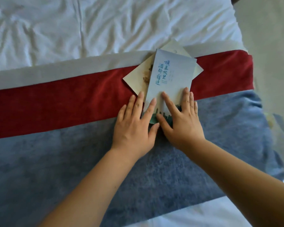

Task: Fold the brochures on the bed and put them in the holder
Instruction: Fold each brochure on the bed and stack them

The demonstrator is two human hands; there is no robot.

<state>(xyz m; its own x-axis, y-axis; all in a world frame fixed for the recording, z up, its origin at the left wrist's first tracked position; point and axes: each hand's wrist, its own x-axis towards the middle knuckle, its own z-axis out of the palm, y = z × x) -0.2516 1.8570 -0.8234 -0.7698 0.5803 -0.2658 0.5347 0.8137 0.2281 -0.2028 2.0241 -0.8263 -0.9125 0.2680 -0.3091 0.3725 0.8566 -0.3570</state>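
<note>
- Bed (pixel 72 30): wrinkled white sheet across the top. A runner crosses it below in three bands: pale band (pixel 39 72), red band (pixel 56 108), blue band (pixel 56 161).
- Cream brochure (pixel 138 79): lies turned like a diamond on the red and pale bands. Its left corner sticks out, and the rest is under the top brochure.
- Your left hand (pixel 134 125): palm down on the blue and red bands. Grip wide, fingers straight and spread, holding nothing. The index finger and thumb press the top brochure's lower left edge.
- Top brochure (pixel 172 74): pale blue, blue calligraphy down its face, skyline print at the near end. It lies flat on the cream one, tilted slightly right, straddling the red band.
- Your right hand (pixel 182 122): palm down on the brochure's lower right part. Grip wide, fingers straight and pressing flat, thumb beside your left thumb.
- Floor (pixel 269 30): pale, past the bed's right edge.
</note>
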